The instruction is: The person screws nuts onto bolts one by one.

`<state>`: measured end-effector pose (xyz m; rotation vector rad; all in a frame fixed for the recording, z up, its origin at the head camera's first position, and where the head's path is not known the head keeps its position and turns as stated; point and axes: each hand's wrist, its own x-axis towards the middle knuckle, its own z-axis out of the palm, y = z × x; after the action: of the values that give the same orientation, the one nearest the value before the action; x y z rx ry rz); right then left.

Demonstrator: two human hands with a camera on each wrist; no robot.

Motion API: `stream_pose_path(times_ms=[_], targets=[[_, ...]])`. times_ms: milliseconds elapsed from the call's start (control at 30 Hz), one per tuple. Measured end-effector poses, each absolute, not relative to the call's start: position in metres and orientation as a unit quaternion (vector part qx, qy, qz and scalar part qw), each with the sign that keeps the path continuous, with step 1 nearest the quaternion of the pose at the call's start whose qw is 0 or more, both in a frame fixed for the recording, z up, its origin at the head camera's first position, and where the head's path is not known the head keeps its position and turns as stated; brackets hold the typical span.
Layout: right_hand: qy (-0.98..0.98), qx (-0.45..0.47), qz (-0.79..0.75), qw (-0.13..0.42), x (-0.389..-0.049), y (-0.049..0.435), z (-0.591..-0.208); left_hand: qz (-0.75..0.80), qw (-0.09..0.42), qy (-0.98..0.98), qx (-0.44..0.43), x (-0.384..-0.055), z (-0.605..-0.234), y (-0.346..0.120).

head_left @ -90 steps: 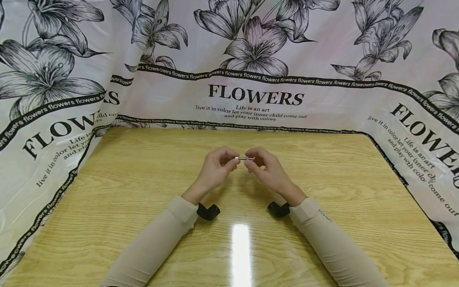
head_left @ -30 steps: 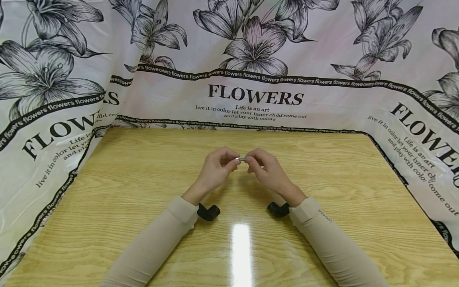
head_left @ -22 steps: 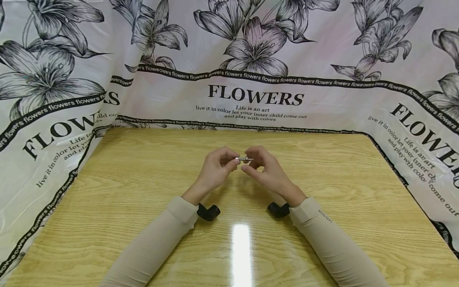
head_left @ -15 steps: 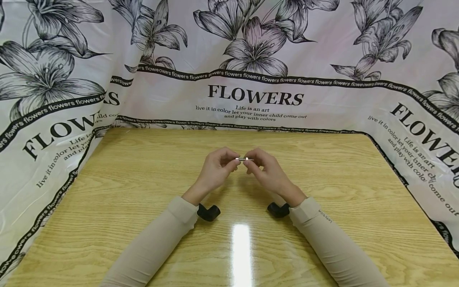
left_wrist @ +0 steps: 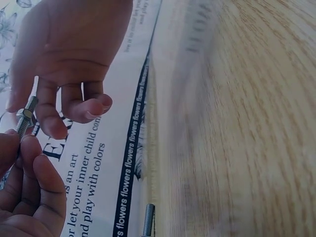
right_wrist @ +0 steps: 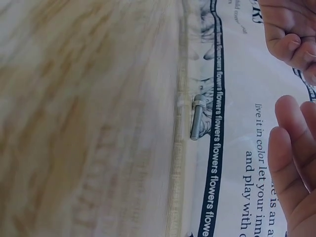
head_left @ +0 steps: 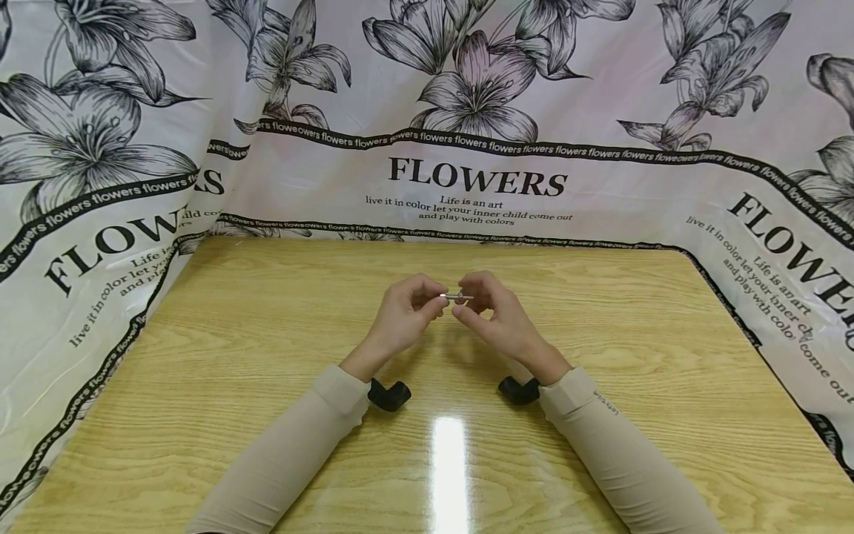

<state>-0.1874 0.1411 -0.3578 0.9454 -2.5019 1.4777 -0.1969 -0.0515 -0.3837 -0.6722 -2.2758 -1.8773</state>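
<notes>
My left hand (head_left: 400, 319) pinches a small silver bolt (head_left: 451, 297) between thumb and fingers, holding it level above the table. A nut (left_wrist: 24, 117) sits partway along the bolt's threads, with the threaded end sticking out beyond it. My right hand (head_left: 499, 319) is at the nut end, its thumb dropped away from the nut and its fingers loosely bent. Whether a right fingertip touches the nut I cannot tell. In the left wrist view the bolt's other end is hidden in the left fingers.
A wood-grain table (head_left: 267, 334) lies under both hands, ringed by a flower-printed cloth (head_left: 477, 185). Black curved pieces (head_left: 389, 395) stick out at both wrists. Another bolt-like metal shape (right_wrist: 197, 118) appears near the table's edge in the right wrist view.
Over these seconds my right thumb and fingers have come together on the nut and parted again. Half a second ago they were at it; now the thumb is lower. The left hand stays put.
</notes>
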Motion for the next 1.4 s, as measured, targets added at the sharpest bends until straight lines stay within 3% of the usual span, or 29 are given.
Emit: stream_pose_path(times_ms=[267,500,900,1400], targets=[[-0.804,0.333,0.488,0.065,-0.189,0.141,-0.361,-0.618,0.061,-0.751,-0.224,-0.196,-0.383,-0.051],[-0.82,0.313,0.475,0.064,-0.211,0.149,-0.388,-0.617,0.058,-0.752,-0.226,-0.197,-0.385,-0.051],[-0.801,0.344,0.485,0.069,-0.209,0.148,-0.388,-0.617,0.061,-0.752,-0.223,-0.197,-0.384,-0.051],[-0.811,0.313,0.491,0.052,-0.209,0.15,-0.388,-0.618,0.057,-0.753,-0.219,-0.196,-0.383,-0.05]])
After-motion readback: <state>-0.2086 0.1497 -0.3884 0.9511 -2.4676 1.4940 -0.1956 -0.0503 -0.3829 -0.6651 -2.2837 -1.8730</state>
